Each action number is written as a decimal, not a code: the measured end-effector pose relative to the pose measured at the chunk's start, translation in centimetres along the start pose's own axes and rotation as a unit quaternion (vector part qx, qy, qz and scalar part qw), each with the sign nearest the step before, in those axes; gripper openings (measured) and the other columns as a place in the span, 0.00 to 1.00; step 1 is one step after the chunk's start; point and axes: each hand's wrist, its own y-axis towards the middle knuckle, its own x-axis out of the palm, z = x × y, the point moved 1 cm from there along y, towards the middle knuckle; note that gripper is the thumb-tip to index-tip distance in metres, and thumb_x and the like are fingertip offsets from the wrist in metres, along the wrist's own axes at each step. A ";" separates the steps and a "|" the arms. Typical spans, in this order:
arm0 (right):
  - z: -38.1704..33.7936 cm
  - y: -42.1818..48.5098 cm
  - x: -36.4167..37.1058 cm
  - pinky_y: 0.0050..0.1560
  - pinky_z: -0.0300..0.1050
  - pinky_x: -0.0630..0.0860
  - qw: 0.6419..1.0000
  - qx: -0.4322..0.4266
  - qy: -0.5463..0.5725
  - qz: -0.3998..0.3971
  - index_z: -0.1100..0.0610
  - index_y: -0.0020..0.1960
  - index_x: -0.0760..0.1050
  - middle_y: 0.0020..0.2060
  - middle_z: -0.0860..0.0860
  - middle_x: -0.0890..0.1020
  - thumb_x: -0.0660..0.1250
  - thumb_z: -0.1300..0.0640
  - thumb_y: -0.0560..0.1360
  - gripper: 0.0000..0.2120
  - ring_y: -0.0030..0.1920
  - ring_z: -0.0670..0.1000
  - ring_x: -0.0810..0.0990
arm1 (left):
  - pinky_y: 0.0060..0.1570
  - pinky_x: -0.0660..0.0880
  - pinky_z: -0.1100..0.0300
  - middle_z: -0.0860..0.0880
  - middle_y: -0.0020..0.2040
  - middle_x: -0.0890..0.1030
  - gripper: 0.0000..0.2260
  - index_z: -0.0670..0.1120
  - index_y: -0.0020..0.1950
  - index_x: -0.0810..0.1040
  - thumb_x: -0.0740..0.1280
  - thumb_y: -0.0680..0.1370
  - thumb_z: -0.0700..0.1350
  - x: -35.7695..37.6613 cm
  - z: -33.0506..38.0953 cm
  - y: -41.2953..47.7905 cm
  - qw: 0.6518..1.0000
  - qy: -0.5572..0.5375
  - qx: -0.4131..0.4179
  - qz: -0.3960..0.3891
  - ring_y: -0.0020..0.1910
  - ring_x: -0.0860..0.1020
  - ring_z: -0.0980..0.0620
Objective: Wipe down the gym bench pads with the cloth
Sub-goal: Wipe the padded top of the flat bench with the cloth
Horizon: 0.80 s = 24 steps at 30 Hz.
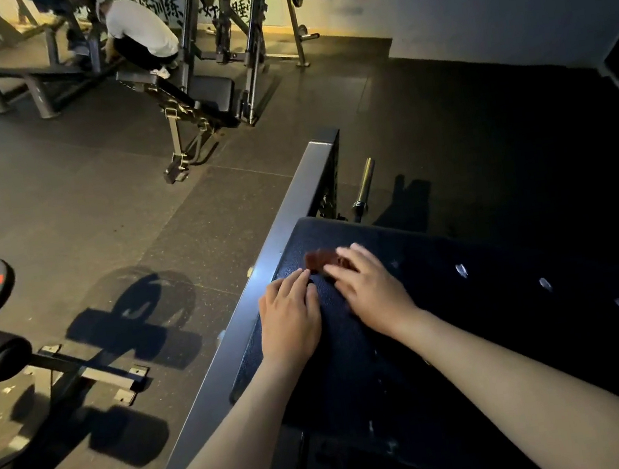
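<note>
Left hand (pixel 289 316) rests flat on pad (pixel 450 314); right hand (pixel 371 289) presses cloth (pixel 321 258) open-fingered, so the ungripped cloth may slip free

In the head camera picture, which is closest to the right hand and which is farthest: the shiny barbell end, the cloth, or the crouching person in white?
1. The cloth, on the pad, touching the right hand.
2. The barbell end, on the floor beyond the pad.
3. The crouching person, far across the gym, upper left.

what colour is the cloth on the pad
The cloth is reddish-brown, though motion-blurred; the head view shows it.
</note>
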 end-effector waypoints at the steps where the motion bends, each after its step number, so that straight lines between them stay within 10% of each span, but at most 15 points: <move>1: 0.5 0.2 -0.2 0.76 0.53 0.58 0.999 0.038 0.002 0.018 0.51 0.72 0.73 0.77 0.52 0.63 0.60 0.54 0.83 0.18 0.79 0.54 0.52 | 0.67 0.62 0.53 0.52 0.68 0.78 0.22 0.48 0.69 0.78 0.53 0.83 0.54 -0.1 -0.2 -0.3 1.000 0.000 0.005 0.001 0.66 0.71 0.47; 11: -5.5 -5.6 2.3 0.70 0.53 0.67 0.998 -0.050 0.036 0.005 0.52 0.69 0.75 0.75 0.51 0.66 0.60 0.53 0.83 0.16 0.78 0.54 0.55 | 0.61 0.60 0.56 0.54 0.67 0.78 0.23 0.49 0.68 0.78 0.52 0.80 0.54 -1.8 -1.3 -4.6 0.999 -0.002 -0.025 0.023 0.62 0.71 0.50; 17: -4.9 -5.3 1.3 0.76 0.53 0.60 0.998 0.047 0.031 0.016 0.52 0.73 0.72 0.78 0.51 0.61 0.60 0.52 0.83 0.19 0.79 0.54 0.51 | 0.65 0.62 0.53 0.53 0.66 0.79 0.22 0.48 0.68 0.78 0.54 0.81 0.54 -2.0 -1.0 -8.2 0.998 0.023 -0.015 0.057 0.64 0.72 0.48; 24: -6.3 -9.6 1.9 0.72 0.57 0.65 0.989 -0.126 0.061 -0.057 0.50 0.70 0.74 0.77 0.49 0.63 0.58 0.52 0.84 0.17 0.79 0.53 0.53 | 0.70 0.58 0.62 0.47 0.65 0.79 0.20 0.42 0.68 0.77 0.56 0.82 0.48 -2.2 0.3 -13.0 0.987 -0.057 -0.085 0.125 0.65 0.69 0.50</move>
